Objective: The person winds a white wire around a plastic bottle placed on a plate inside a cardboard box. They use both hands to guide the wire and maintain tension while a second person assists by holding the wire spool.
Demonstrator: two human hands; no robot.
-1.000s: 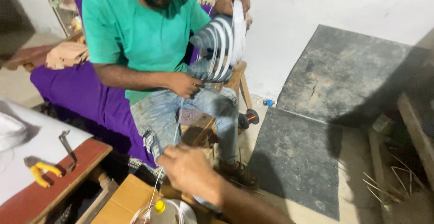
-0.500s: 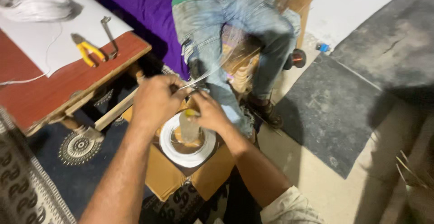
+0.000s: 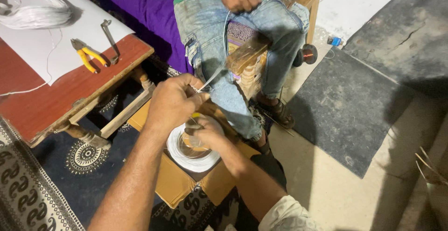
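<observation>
White wire (image 3: 212, 76), 1 coil (image 3: 191, 152), 2 hands (image 3: 173, 102), 1 pliers (image 3: 85, 55)

An open tan cardboard box (image 3: 175, 184) sits on the patterned rug (image 3: 28, 198).

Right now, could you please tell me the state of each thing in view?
Left hand: closed, pinching the white wire.
Right hand: resting on the wire coil.
Cardboard box: open, coil inside.
Yellow pliers: lying unused on the table.
</observation>
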